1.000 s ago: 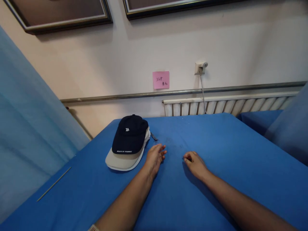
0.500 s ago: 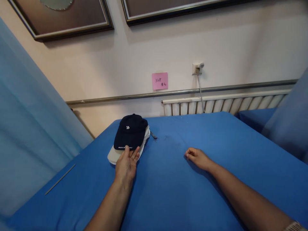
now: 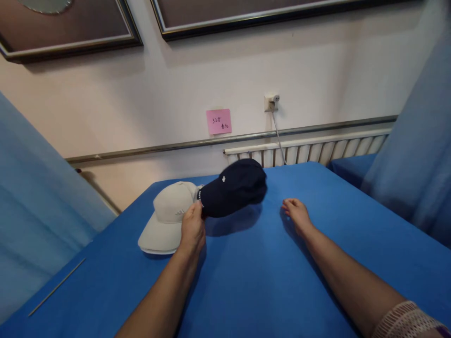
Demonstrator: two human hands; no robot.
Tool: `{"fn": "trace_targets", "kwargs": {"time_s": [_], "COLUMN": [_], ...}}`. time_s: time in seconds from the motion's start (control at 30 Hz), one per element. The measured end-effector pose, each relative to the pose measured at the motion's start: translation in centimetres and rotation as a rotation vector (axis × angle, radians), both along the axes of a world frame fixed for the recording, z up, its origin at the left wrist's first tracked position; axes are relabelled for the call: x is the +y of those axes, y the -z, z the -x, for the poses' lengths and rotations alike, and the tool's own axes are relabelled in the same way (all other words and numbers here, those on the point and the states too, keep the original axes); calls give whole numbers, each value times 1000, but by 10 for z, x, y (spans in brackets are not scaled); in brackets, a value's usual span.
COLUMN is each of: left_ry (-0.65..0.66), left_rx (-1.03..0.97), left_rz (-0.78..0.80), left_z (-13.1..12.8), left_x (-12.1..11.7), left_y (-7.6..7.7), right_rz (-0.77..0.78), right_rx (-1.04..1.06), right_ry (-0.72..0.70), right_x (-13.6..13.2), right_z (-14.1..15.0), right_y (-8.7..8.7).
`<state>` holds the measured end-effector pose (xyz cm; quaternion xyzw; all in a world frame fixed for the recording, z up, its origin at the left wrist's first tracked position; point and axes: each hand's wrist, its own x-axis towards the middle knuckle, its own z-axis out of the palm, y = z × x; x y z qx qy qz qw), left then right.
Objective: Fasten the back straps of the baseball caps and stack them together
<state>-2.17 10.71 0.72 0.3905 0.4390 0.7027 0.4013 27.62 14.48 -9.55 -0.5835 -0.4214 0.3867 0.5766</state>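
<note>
My left hand (image 3: 193, 227) is closed on the brim of a dark navy baseball cap (image 3: 234, 188), thumb on top. The cap is held sideways above the blue-covered table, its crown pointing right and a shadow beneath it. Just left of that hand, a light beige cap (image 3: 169, 211) sits on the table with its brim toward me. A second pale brim edge shows under it, so more than one cap may be stacked there. To the right of the navy cap, my right hand (image 3: 298, 216) hovers low over the table, fingers loosely bent and apart, holding nothing.
A thin stick (image 3: 57, 287) lies near the left edge of the blue table (image 3: 260, 286). Behind the table are a radiator (image 3: 310, 150), a metal pipe, a plugged-in socket (image 3: 271, 103) and a pink note (image 3: 219, 121). Blue curtains (image 3: 31, 202) hang at both sides.
My left hand reached the caps, took the navy cap by its brim and lifted it off to the right, uncovering the beige cap. My right hand's fingers have loosened. The view has shifted.
</note>
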Motion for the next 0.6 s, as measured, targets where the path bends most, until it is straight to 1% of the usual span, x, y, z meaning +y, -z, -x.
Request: {"fn": "trace_targets", "kwargs": {"time_s": [0.07,0.1,0.2,0.27,0.37,0.43,0.5,0.6], "left_ry": [114,152,185,190,206,204,175,97], "left_rx": [-59,-63,-10,27,67,95,116,114], "left_rz": [66,134,379,458,487,497,487,420], "left_z": [-7,-9,-18,-24,-35,-41,-45,-48], "left_x": [13,21,48,69,103,126,148,172], "left_y": [6,10,24,32,37,37,34,32], "right_rz": [20,32,92,129,139,127,105,50], "right_rx": [102,179,381,379,289,231,187,84], "right_ry": [16,9,-75,-167,-289,-329,-313,-218], "right_x": [1,1,-3,-6,-10,-10,-7,3], "right_z": [-13,-17,-15,-7,3,8,11,13], "right_y": [-6,-9,-17,-21,-24,-23,-19,-5]}}
